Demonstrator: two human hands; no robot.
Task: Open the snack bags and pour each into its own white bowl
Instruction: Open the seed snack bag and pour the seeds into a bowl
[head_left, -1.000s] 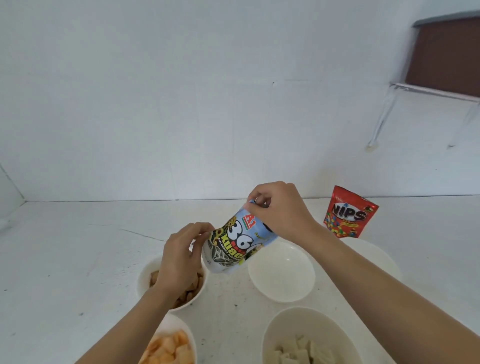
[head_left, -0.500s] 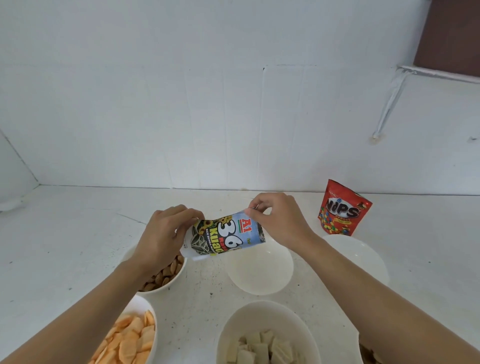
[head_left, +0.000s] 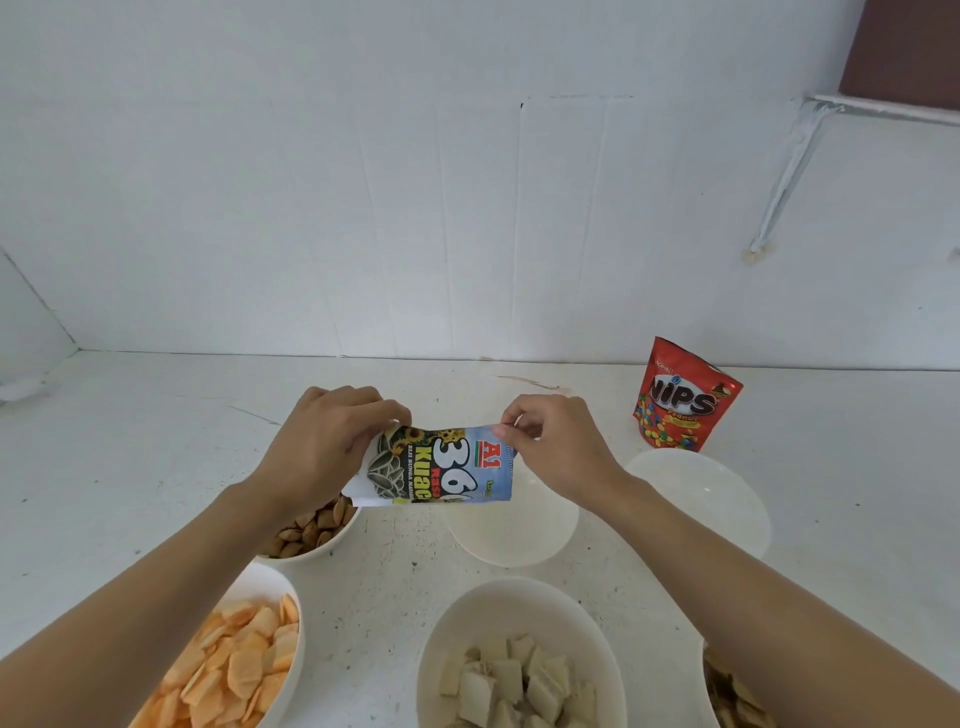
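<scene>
Above the white table (head_left: 130, 441), mid-frame: right fingertips (head_left: 511, 423), thumb against forefinger, pinch the top seam of the sunflower seed bag (head_left: 447, 467); the other fingers are curled loosely behind. Left fingers (head_left: 382, 413) are wrapped over the bag's bottom end, thumb hidden from me. Right hand (head_left: 558, 452) and left hand (head_left: 332, 447) hold the bag sideways in the air, label facing me. Its seam end hangs over the near-left rim of an empty white bowl (head_left: 519, 540).

I can't tell whether the seam is torn.

The left wrist covers part of a bowl of brown nut-like pieces (head_left: 311, 556). A second empty bowl (head_left: 701, 499) sits to the right, with the red Nips bag (head_left: 683, 397) upright behind it. Nearer me: a bowl of orange chips (head_left: 265, 577), cut off at the frame edge, and a bowl of pale square pieces (head_left: 498, 592). Brownish snack pieces (head_left: 732, 696) show under the right forearm, mostly hidden.
</scene>
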